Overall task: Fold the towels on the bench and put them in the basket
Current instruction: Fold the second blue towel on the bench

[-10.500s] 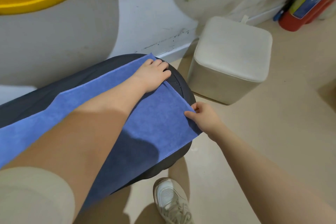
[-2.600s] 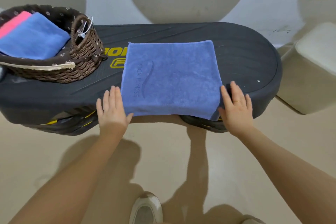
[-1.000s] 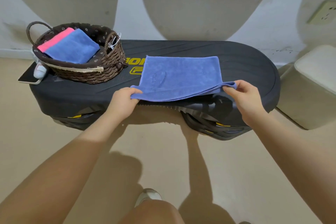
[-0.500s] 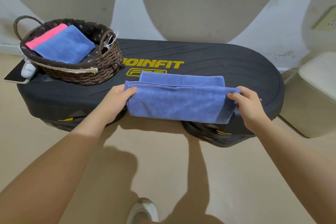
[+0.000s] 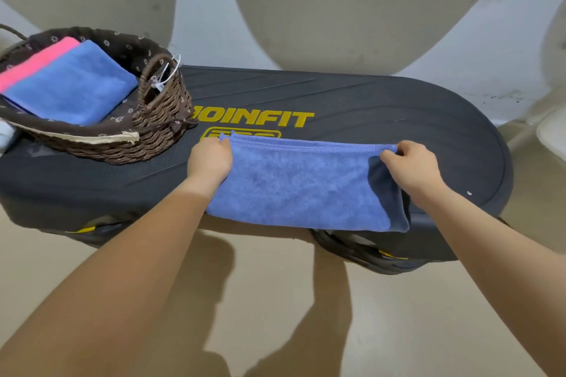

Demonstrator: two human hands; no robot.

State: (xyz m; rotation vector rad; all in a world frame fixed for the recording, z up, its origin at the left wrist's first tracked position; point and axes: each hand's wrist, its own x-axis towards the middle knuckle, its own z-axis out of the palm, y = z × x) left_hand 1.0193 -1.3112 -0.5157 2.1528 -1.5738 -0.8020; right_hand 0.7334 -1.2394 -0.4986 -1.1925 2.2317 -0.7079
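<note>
Blue towel (image 5: 300, 190) lay folded double on black tabletop (image 5: 398, 113), near edge overhanging; left hand (image 5: 210, 159) and right hand (image 5: 410, 167) had fingers clamped on its far corners; basket (image 5: 159, 119) at left held folded blue and pink towels.

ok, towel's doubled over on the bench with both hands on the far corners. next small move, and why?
Probably let go and smooth the fold flat. The left hand and right hand pinch the blue towel at its far corners, edges aligned on the bench, near edge overhanging. The basket comes later.
</note>
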